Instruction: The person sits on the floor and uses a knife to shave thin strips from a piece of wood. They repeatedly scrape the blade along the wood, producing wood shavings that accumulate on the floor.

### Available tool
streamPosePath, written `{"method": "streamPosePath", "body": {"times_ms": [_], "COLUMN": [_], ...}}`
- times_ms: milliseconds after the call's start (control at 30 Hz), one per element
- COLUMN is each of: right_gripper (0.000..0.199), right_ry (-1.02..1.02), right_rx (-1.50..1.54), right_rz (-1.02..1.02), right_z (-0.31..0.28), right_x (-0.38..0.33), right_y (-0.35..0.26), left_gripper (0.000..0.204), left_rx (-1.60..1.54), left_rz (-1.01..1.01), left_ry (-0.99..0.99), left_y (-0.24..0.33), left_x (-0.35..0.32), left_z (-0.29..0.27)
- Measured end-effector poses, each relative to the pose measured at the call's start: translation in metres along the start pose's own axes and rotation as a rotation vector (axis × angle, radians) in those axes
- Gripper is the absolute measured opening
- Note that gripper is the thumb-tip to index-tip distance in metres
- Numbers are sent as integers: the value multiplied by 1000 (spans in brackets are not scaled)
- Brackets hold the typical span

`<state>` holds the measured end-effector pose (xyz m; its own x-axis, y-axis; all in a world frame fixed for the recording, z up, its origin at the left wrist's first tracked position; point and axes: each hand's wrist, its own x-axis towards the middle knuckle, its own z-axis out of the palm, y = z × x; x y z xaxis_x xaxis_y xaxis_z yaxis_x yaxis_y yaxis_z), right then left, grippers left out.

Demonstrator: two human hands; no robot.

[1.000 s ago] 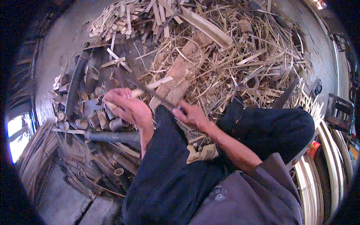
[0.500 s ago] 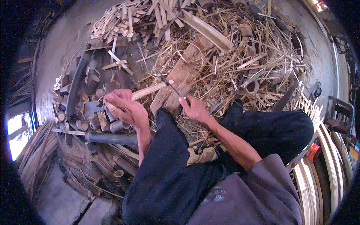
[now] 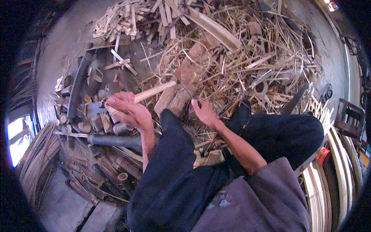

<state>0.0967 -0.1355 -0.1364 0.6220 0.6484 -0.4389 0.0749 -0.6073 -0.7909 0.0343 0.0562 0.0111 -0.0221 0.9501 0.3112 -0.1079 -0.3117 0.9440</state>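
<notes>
My left hand (image 3: 133, 113) is closed round the near end of a pale split bamboo strip (image 3: 154, 91). The strip slants up and right, its far end over a worn wooden block (image 3: 169, 99). In my right hand (image 3: 205, 114) is the dark handle of a knife (image 3: 188, 92). Its thin blade runs up and left to the strip's far end and seems to meet it there; blur hides the exact contact. Thin curled shavings (image 3: 206, 62) lie over and around the block.
A heap of short bamboo slats (image 3: 119, 21) lies at the far left. Cut bamboo tubes (image 3: 94, 83) stand left of my hand. A split bamboo trough (image 3: 216, 31) rests on the shavings. At right are a broad dark blade (image 3: 295, 99) and bundled long strips (image 3: 315, 193).
My right hand and the knife have shifted slightly to the right. The strip's far end sits a little higher, while my left hand has barely moved and keeps its hold.
</notes>
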Motion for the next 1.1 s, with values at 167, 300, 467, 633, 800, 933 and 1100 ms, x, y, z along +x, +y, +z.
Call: {"method": "streamPosePath", "body": {"times_ms": [167,300,467,633,800,933,1100], "right_gripper": [58,61,60,50,42,34,27], "right_ry": [-209,-83,259,-31,274,91,185], "right_rx": [-83,14,-83,122,130,376,409], "right_rz": [52,97,-60,-7,-351,-115,-359], "right_z": [-6,2,16,-24,-49,-116,-143], "right_x": [-12,-5,9,-3,7,-11,-49], "right_y": [-19,-3,67,13,-15,-85,-130], "left_gripper": [33,34,58,73,34,23,19], "left_rx": [91,-75,-607,-650,-758,-545,59], "left_rz": [2,6,-223,-674,-1375,-819,-231], "left_ry": [76,-34,-325,-382,-452,-430,-547], "left_y": [-6,-8,-21,-21,-111,-64,-27], "left_x": [2,10,18,-17,-49,-19,-16], "left_z": [-8,-8,-7,-40,-51,7,13]}}
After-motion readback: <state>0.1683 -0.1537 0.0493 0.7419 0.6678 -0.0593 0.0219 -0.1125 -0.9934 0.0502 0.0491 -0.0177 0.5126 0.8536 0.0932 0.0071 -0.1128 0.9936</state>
